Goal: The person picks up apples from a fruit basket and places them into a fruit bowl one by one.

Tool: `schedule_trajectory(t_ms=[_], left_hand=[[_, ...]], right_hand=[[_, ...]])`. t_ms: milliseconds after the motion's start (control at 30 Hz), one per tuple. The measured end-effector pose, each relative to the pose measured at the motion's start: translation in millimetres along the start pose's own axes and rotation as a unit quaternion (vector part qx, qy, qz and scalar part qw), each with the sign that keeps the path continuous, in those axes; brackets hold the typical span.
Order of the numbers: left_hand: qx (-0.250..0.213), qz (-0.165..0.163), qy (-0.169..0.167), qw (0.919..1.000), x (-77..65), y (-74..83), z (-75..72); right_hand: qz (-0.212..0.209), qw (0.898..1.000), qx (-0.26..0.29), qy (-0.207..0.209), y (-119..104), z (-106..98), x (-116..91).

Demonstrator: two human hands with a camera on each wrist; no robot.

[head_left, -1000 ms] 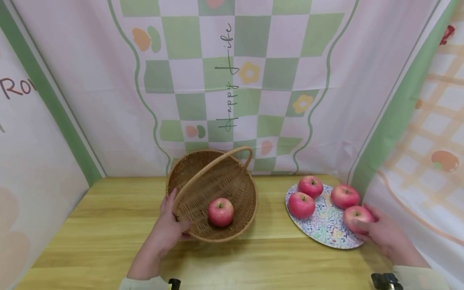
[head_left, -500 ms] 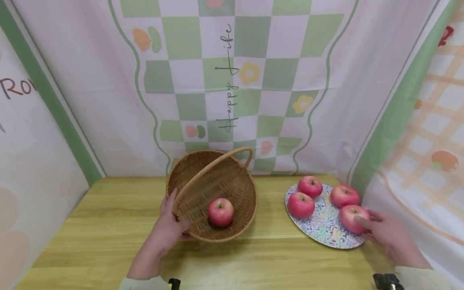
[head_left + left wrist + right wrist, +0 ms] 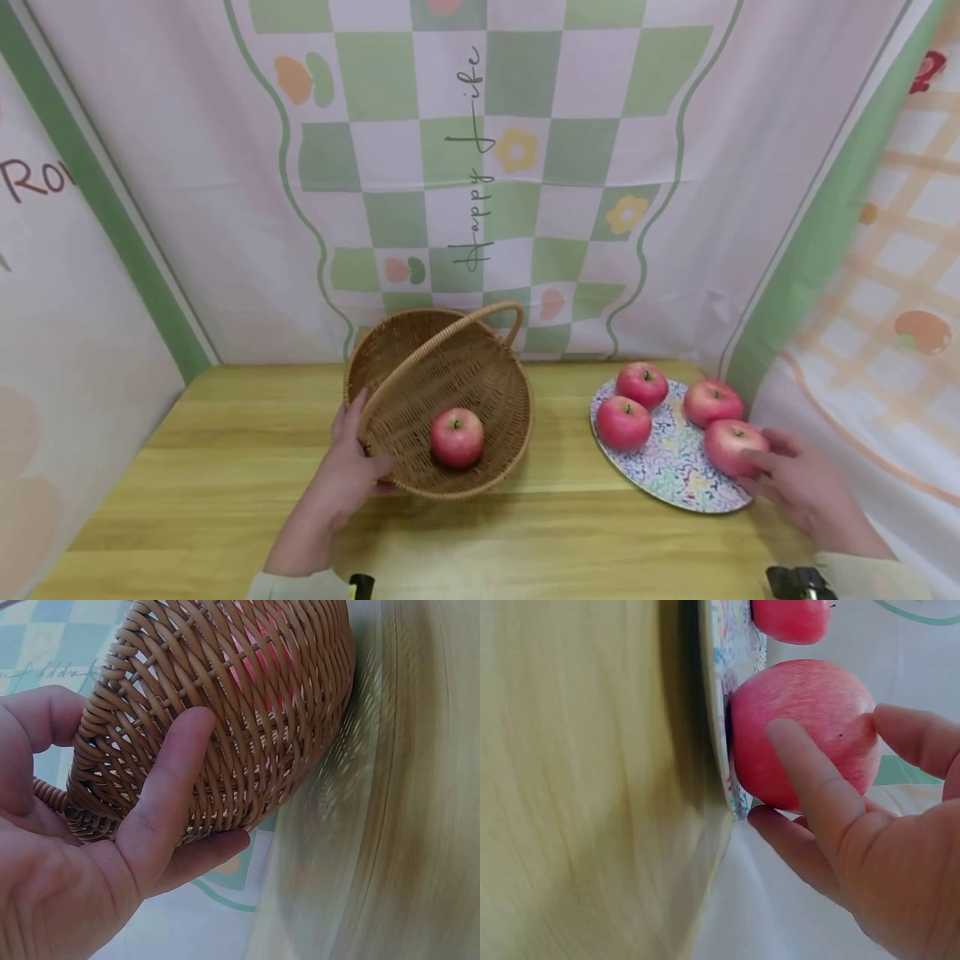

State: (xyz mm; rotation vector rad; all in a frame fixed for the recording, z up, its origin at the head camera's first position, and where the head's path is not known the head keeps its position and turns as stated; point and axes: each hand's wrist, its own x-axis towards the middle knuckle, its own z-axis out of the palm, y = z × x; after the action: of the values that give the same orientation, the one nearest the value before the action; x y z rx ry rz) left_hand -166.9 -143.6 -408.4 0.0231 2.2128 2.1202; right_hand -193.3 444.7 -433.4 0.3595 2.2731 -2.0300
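A wicker basket (image 3: 442, 375) with an arched handle is tilted so its opening faces me, and one red apple (image 3: 457, 438) lies inside. My left hand (image 3: 351, 471) grips its near left rim; in the left wrist view a digit lies straight along the woven wall (image 3: 247, 750). To the right, a round speckled plate (image 3: 667, 479) bears several red apples. At its right edge, my right hand (image 3: 798, 483) touches the nearest apple (image 3: 735, 447) with loosely spread fingers. The right wrist view has this apple (image 3: 802, 735) resting on the plate, thumb against its side.
Three other apples sit on the plate, including a front-left one (image 3: 623, 423) and a back-right one (image 3: 713, 403). The wooden table (image 3: 480, 550) meets a checked curtain (image 3: 517, 208) behind. Another cloth (image 3: 885, 333) hangs close beyond my right hand.
The apple by my right hand has shifted slightly left and back, against its neighbour. My right fingers have loosened and drawn back a little to the right. My left hand and the basket stay put.
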Motion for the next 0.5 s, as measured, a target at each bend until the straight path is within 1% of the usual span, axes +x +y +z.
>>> schedule_trajectory(t_ms=[67, 167, 200, 267, 333, 367, 400, 433, 500], left_hand=[[0.003, 0.0, 0.001, 1.0, 0.0, 0.5, 0.1], [0.007, 0.0, 0.003, 1.0, -0.2, 1.3, 0.1], [0.008, 0.0, 0.003, 1.0, -0.3, 1.5, 0.1], [0.01, 0.0, 0.004, 0.9999, -0.6, 1.6, 0.1], [0.009, 0.0, 0.003, 1.0, -0.8, 1.6, 0.2], [0.009, 0.0, 0.003, 1.0, -1.0, 1.5, 0.2], [0.01, 0.0, 0.002, 1.0, -1.1, 1.4, 0.2], [0.01, 0.0, 0.002, 0.9999, -1.1, 1.3, 0.3], [0.011, 0.0, 0.001, 0.9999, -1.1, 1.0, 0.4]], right_hand=[[-0.008, 1.0, -0.018, -0.005, -0.4, 0.5, -1.0], [-0.004, 0.998, -0.059, 0.01, -6.8, 5.0, -6.2], [-0.001, 0.996, -0.086, 0.007, -9.4, 5.8, -8.0], [0.009, 0.992, -0.127, 0.021, -15.7, 8.8, -12.6], [0.011, 0.985, -0.171, 0.033, -21.5, 10.4, -17.8], [0.002, 0.978, -0.203, 0.043, -24.2, 10.9, -20.5], [-0.017, 0.969, -0.24, 0.059, -26.4, 11.7, -23.2], [-0.042, 0.957, -0.276, 0.08, -28.8, 13.0, -25.7], [-0.098, 0.932, -0.326, 0.125, -33.7, 16.7, -30.3]])
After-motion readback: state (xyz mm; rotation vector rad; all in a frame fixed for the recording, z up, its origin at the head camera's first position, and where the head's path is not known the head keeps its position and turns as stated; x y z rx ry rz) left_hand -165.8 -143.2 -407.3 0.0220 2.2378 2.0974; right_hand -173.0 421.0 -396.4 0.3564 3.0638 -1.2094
